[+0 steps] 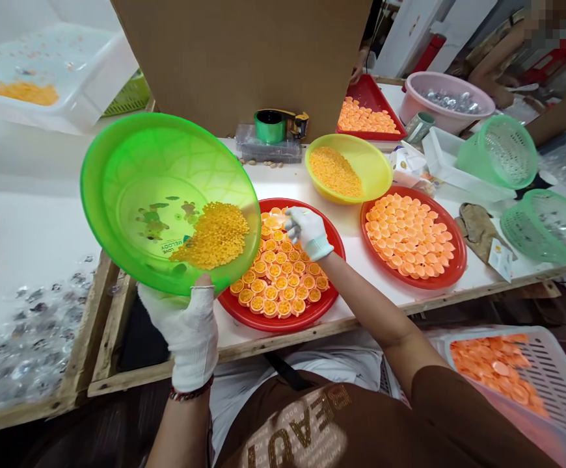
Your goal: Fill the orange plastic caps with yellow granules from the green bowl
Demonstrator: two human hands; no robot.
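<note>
My left hand (188,325), in a white knit glove, grips the near rim of a green plastic basin (112,169), its thumb over the edge. The basin is tilted, and a heap of small yellow beads (219,237) lies at its lower right side. My gloved right hand (307,231) is over the far part of a round red tray (334,244), fingers closed together; a pale, shiny thing at the fingertips is too unclear to name. Small orange cups (282,283) cover this tray, many with yellow beads inside.
Behind stands a yellow bowl (380,159) of beads. Right of me, a second red tray (461,253) carries orange pieces. Green tape (269,127) sits by a cardboard panel (244,58). Clear plastic pieces (34,338) lie at left. Another person's arm (498,62) shows at upper right.
</note>
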